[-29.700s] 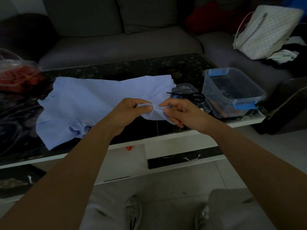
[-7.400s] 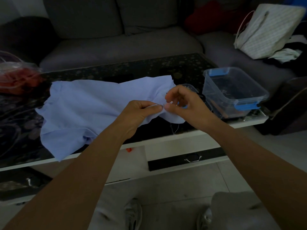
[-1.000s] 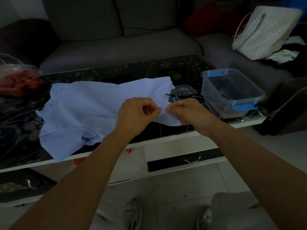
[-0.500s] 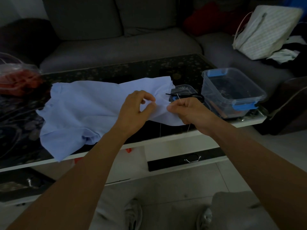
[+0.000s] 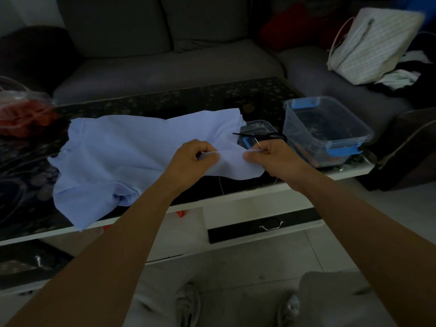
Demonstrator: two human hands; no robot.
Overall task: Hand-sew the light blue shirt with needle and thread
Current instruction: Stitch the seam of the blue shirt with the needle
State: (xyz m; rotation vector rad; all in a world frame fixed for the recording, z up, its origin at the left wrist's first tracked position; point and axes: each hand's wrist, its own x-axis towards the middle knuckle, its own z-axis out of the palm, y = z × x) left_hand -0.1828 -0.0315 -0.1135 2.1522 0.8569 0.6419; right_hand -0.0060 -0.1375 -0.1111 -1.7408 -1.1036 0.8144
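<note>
Head view: the left hand (image 5: 188, 161) pinches a fold of the light blue shirt (image 5: 122, 156), which lies spread on the dark table (image 5: 165, 102). Just right of those fingers, the right hand (image 5: 273, 159) clamps the same fold together with the needle (image 5: 258, 143), tip angled up. Thread (image 5: 221, 186) dangles below the fingers.

Light blue shirt (image 5: 122, 149) spread on table; needle (image 5: 258, 143) upright at hem.
</note>
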